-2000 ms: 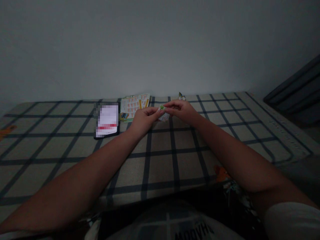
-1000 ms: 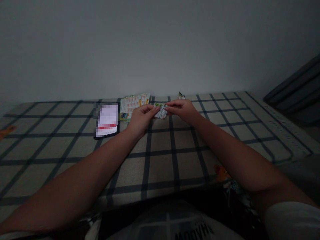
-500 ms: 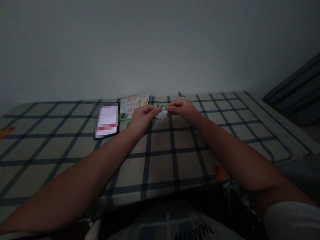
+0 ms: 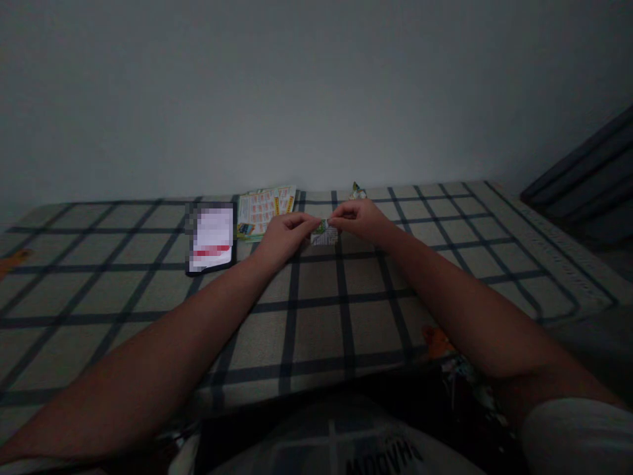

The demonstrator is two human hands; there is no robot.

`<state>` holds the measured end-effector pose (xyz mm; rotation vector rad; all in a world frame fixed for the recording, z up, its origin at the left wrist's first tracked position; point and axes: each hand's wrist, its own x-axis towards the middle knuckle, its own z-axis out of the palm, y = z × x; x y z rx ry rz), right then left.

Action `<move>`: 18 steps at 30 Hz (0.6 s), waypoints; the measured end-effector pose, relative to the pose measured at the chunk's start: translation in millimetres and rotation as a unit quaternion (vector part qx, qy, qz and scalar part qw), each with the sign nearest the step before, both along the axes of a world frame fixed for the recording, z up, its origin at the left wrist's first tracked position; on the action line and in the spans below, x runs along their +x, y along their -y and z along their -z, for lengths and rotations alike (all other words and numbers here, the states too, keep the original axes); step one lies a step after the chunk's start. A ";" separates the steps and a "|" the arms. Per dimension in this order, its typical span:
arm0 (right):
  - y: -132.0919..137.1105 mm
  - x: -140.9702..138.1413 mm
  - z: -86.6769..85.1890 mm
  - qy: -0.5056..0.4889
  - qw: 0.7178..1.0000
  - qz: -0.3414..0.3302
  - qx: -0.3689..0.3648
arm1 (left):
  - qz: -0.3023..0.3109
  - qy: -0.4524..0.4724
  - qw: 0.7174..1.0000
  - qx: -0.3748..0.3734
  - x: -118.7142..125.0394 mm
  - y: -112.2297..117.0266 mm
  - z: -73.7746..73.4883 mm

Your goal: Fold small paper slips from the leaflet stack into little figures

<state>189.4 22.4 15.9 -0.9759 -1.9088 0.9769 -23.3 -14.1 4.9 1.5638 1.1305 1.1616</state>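
Both my arms reach forward over a checked bed sheet (image 4: 148,290) in dim light. My left hand (image 4: 283,236) and my right hand (image 4: 360,220) meet at the middle and pinch a small folded piece of printed paper (image 4: 324,233), white with a green patch. Each hand's fingers are closed on one side of it, just above the sheet. Behind my left hand lies a printed leaflet (image 4: 262,208) with orange and white panels.
A phone (image 4: 211,237) with a lit screen lies to the left of the leaflet. A small crumpled scrap (image 4: 357,191) sits by the wall behind my right hand. A dark slanted panel (image 4: 583,178) stands at the far right. A plain wall closes off the back.
The small paper has been turned and lowered between my fingertips; it now looks more folded and sits closer to the sheet. Both arms stay in place.
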 end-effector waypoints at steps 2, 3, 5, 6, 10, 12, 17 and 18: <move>0.0 -1.4 -0.1 -0.016 1.000 0.007 -0.023 | -0.003 0.000 1.000 0.009 0.4 -0.4 -0.4; 0.1 -2.3 -0.1 -0.031 0.999 0.010 -0.039 | -0.004 0.009 1.000 0.012 0.8 -1.0 -0.3; 1.1 -4.1 -0.2 -0.060 0.995 0.012 -0.075 | -0.011 0.042 0.999 0.008 1.8 -3.0 0.3; 1.9 -4.9 -0.5 -0.072 0.993 0.008 -0.092 | -0.018 0.063 0.998 0.002 2.3 -4.0 0.6; 5.9 -5.9 -3.3 -0.048 0.993 -0.015 -0.102 | -0.027 0.117 0.993 -0.022 4.5 -5.4 1.1; 6.9 -5.0 -5.1 -0.025 0.996 -0.019 -0.079 | -0.008 0.133 0.990 -0.043 5.4 -4.4 1.0; 4.8 -1.4 -6.3 0.002 0.999 -0.022 -0.036 | 0.048 0.169 0.978 -0.115 5.2 -2.2 0.5; 4.3 -1.0 -6.1 0.008 0.999 -0.021 -0.029 | 0.052 0.164 0.977 -0.125 4.8 -2.1 0.1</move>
